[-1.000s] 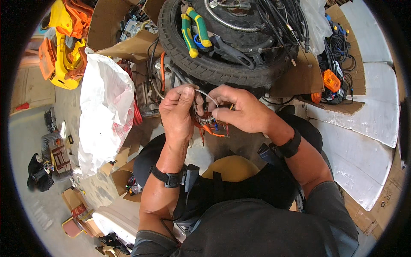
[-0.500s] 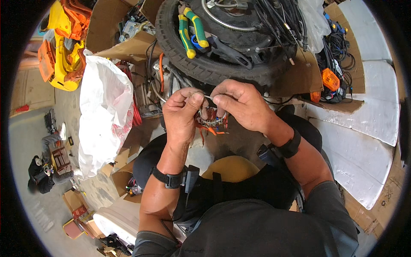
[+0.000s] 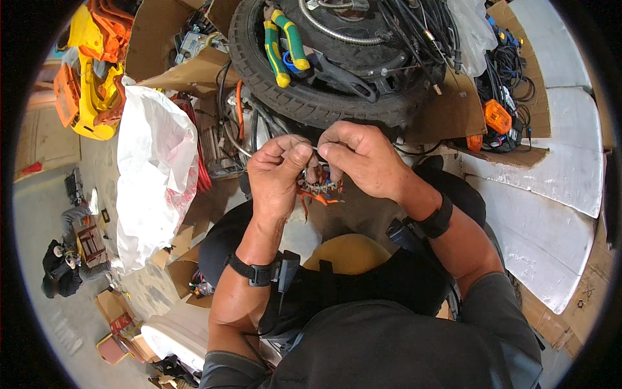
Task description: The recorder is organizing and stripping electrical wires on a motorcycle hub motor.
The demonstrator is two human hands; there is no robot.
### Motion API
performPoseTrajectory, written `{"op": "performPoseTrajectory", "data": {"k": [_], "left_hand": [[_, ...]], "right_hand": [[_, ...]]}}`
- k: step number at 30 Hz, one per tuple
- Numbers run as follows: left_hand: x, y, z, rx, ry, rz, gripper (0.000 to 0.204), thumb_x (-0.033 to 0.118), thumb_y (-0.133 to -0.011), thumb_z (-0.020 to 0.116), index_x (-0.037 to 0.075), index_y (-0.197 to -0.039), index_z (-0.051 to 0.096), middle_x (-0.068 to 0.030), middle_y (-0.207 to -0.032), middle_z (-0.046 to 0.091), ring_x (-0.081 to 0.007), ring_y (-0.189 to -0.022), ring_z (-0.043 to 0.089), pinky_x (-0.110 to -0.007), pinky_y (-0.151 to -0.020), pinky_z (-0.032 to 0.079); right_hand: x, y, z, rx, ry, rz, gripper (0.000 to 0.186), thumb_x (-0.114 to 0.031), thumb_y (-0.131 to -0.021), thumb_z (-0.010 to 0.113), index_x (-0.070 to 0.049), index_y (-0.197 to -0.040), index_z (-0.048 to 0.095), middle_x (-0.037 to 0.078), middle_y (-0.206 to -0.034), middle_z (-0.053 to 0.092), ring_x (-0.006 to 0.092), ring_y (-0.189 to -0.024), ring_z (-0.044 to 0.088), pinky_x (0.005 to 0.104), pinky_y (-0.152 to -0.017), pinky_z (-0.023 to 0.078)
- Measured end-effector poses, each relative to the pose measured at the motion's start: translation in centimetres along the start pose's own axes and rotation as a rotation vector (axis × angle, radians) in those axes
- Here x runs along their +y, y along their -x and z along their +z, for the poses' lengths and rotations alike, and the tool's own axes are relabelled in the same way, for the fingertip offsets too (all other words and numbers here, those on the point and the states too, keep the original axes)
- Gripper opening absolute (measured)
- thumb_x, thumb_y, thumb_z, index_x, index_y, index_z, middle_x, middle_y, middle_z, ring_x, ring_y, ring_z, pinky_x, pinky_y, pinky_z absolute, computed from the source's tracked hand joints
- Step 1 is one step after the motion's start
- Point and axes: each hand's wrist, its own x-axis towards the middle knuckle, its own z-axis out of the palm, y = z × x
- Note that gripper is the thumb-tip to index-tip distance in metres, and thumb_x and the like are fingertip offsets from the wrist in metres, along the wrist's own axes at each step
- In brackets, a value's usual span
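Note:
My left hand and my right hand are raised close together, thumbs and forefingers pinched. A short, thin, pale wire spans the gap between the two pinches; its ends are hidden in my fingers. Just below hangs a bundle of wires with metal terminals, some of it orange, partly behind my lower fingers. Beyond my hands is a black tyre on a wheel. Green-and-yellow-handled pliers rest on it, beside a dark-handled tool.
Cables lie on the wheel. A cardboard box at right holds cables and an orange lamp. A white plastic bag stands at left, near yellow and orange plastic parts. Another person sits farther left.
The view has shifted slightly, so the surroundings sit a little farther left. Both hands keep the same pinch on the thin wire, with barely any movement.

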Motion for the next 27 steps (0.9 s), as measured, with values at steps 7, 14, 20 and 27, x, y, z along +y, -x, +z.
{"op": "performPoseTrajectory", "data": {"k": [7,14,20,27], "left_hand": [[-0.2,0.2,0.0,-0.065,-0.041,0.003,0.014,0.010,-0.090,0.067,-0.002,-0.085,0.063,-0.0052,-0.074,0.063,-0.0099,-0.057,0.055,-0.022,-0.053,0.045],[-0.8,0.2,0.0,-0.058,-0.054,0.028,0.013,0.010,-0.091,0.067,-0.002,-0.086,0.063,-0.0064,-0.077,0.065,-0.0105,-0.058,0.057,-0.023,-0.053,0.046],[-0.7,0.5,0.2,-0.045,-0.062,0.075,0.013,0.010,-0.092,0.066,-0.002,-0.089,0.064,-0.0070,-0.078,0.066,-0.0117,-0.059,0.059,-0.024,-0.055,0.048],[-0.2,0.3,0.6,0.123,0.047,0.093,0.009,0.010,-0.092,0.065,0.000,-0.093,0.064,-0.0043,-0.081,0.066,-0.0077,-0.063,0.057,-0.021,-0.055,0.045]], "right_hand": [[0.1,0.2,-0.2,0.018,0.032,-0.020,0.014,-0.012,-0.094,0.057,0.002,-0.095,0.060,0.002,-0.074,0.059,0.0076,-0.063,0.057,0.0247,-0.057,0.047],[0.1,0.2,0.1,-0.013,-0.021,-0.006,0.018,-0.012,-0.095,0.054,0.005,-0.095,0.060,0.005,-0.072,0.065,0.0086,-0.063,0.057,0.0260,-0.059,0.048],[0.8,-0.1,0.0,-0.020,-0.076,-0.028,0.017,-0.011,-0.095,0.054,0.004,-0.095,0.060,0.005,-0.072,0.064,0.0084,-0.064,0.057,0.0257,-0.060,0.048],[0.8,-0.4,0.7,0.014,-0.142,-0.089,0.013,-0.009,-0.093,0.060,0.003,-0.096,0.061,0.002,-0.072,0.062,0.0060,-0.066,0.055,0.0244,-0.060,0.047]]}}
